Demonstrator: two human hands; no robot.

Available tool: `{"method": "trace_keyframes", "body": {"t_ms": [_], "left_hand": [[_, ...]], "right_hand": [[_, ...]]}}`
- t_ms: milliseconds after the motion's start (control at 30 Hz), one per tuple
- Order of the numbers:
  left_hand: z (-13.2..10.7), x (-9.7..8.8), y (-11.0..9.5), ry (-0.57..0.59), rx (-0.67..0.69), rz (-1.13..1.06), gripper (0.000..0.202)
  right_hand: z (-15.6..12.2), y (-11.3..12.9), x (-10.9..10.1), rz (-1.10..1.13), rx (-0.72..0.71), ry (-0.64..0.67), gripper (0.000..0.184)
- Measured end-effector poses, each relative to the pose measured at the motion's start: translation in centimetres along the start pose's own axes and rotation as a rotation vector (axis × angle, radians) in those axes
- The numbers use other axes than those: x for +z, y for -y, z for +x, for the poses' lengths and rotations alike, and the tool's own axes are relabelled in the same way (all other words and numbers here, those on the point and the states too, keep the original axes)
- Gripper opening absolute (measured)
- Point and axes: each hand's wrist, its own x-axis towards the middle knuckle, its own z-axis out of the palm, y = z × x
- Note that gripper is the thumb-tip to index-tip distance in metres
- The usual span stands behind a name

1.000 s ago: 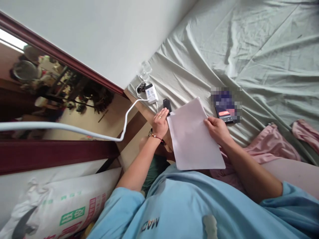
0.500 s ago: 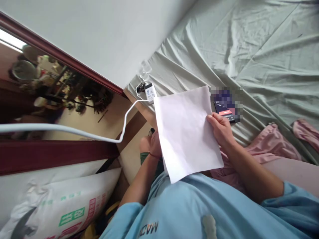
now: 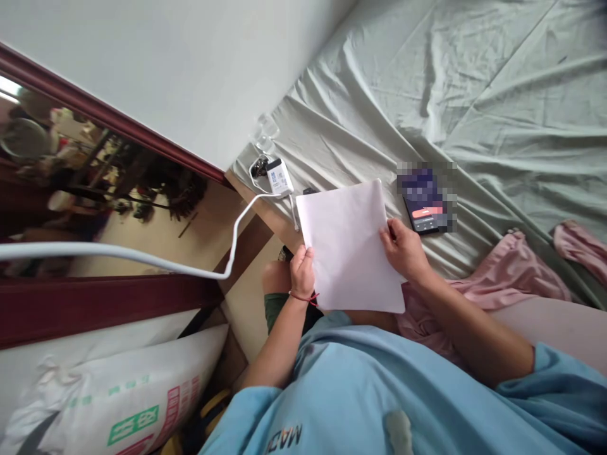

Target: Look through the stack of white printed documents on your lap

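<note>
At the far left a white woven sack [image 3: 118, 392] with green and red print bulges in soft folds below a dark red wooden frame [image 3: 95, 303]. A smooth, round white cable [image 3: 142, 258] runs across that frame and curves up to a small boxy white charger [image 3: 279, 177] that lies at the corner of the bed. Just right of it, the left hand [image 3: 302, 273], with a thin red cord [image 3: 303, 296] around the wrist, is closed on the left edge of a sheet of paper [image 3: 351, 246], pinching it. The sheet is plain white, flat, roughly square and slightly tilted, held above the lap between both hands. The right hand [image 3: 403, 249] grips its right edge, thumb pressed on the face. Just beyond that hand a dark rectangular phone [image 3: 424, 208] lies on the wrinkled pale green bedsheet [image 3: 474, 95]. Shiny pink cloth [image 3: 497, 284] is bunched in creases at the right, beside the forearm.
</note>
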Motion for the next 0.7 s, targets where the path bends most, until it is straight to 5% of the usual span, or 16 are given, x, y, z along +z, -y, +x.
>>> {"method": "trace_keyframes", "body": {"t_ms": [233,700], "left_hand": [[0.1,1.1,1.4,-0.106,0.035,0.050,0.040],[-0.1,1.3,0.6,-0.172,0.019,-0.064,0.041]], "right_hand": [[-0.4,0.5,-0.2,-0.245,0.037,0.060,0.025],[-0.1,0.2,-0.5,-0.029,0.075,0.036,0.021]]}}
